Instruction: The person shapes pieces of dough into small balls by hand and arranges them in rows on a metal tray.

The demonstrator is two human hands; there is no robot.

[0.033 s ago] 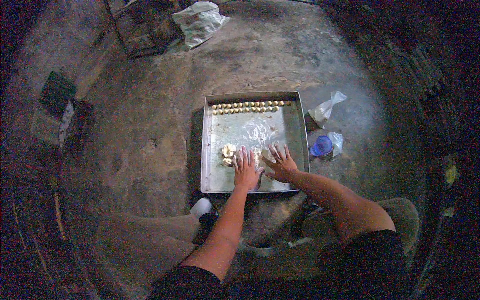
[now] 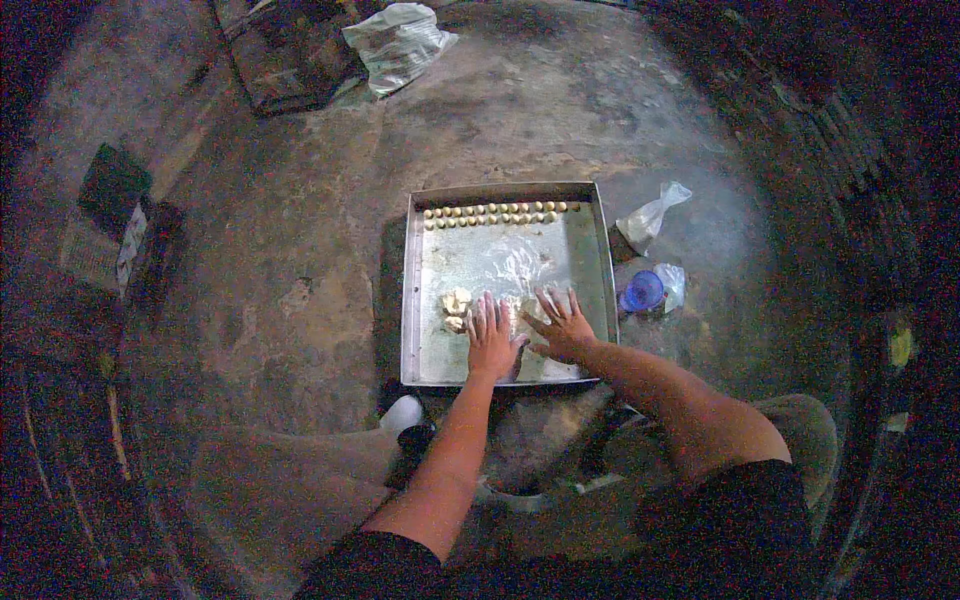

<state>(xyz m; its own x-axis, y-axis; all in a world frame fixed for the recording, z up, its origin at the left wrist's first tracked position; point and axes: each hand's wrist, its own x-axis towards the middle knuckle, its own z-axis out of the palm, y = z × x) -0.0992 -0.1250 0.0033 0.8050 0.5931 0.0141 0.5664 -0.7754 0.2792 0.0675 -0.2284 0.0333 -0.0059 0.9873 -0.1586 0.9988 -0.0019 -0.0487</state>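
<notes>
Both my hands are over a shallow square metal tray [image 2: 590, 352], toward its near side. My left hand [image 2: 490, 342] lies flat with its fingers stretched forward, just right of a loose lump of pale dough [image 2: 456, 300] and a smaller dough piece [image 2: 454, 324]. To its right, my right hand [image 2: 566, 334] is flat too, fingers spread and angled inward. Some pale dough or flour [image 2: 515, 308] shows between the hands; its shape is unclear, and what lies under the palms is hidden. Two rows of small round dough balls [image 2: 490, 216] line the tray's far side.
Right of the tray on the concrete floor stand a tied clear plastic bag [image 2: 640, 228] with pale contents and a blue cup [image 2: 642, 291] beside another clear bag [image 2: 671, 287]. A white sack [image 2: 400, 48] lies far ahead. At far left is a dark green box-like object [image 2: 115, 182].
</notes>
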